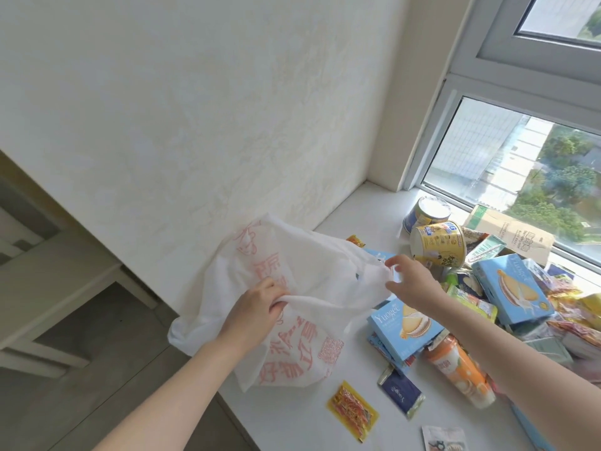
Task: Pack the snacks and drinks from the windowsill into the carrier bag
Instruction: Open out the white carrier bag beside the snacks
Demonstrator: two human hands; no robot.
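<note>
A white carrier bag (302, 349) with pink print lies over the left end of the white windowsill (299, 415). My left hand (257, 307) grips the near rim of the bag's mouth. At the far rim my right hand (411, 281) pinches the plastic, so the mouth is spread between both hands. Snacks are piled to the right: blue biscuit boxes (403, 323), two yellow cups (437, 242), an orange drink bottle (458, 372) lying on its side, and small sachets (353, 410).
A cardboard box (514, 229) leans against the window glass behind the pile. A wall rises at the left of the sill. Below the sill's left edge are the floor and a pale piece of furniture (48, 288).
</note>
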